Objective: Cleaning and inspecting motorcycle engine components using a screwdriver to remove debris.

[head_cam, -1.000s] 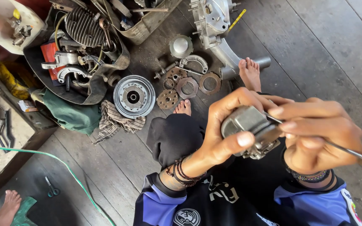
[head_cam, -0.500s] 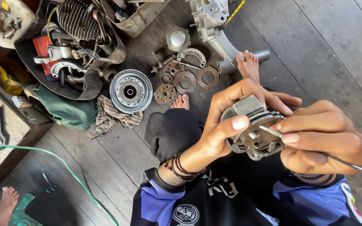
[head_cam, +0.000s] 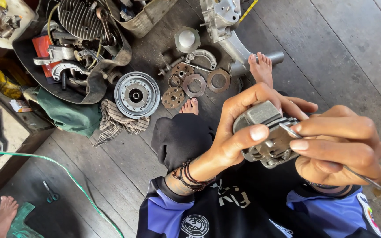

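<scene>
My left hand grips a small grey metal engine part, close to the camera, thumb across its front. My right hand holds a thin screwdriver, its tip touching the top of the part; the yellowish handle sticks out low at the right edge. Both hands are raised over my lap while I sit on a dark wooden floor, bare feet stretched forward.
Clutch discs and rings, a round metal drum, a checked rag and a green cloth lie ahead. A tub of engine parts sits far left, an engine casing at top. Another person's foot is bottom left near scissors.
The view has shifted and both hands with the part sit slightly lower and more to the right. The screwdriver tip stays against the part; the grip is unchanged.
</scene>
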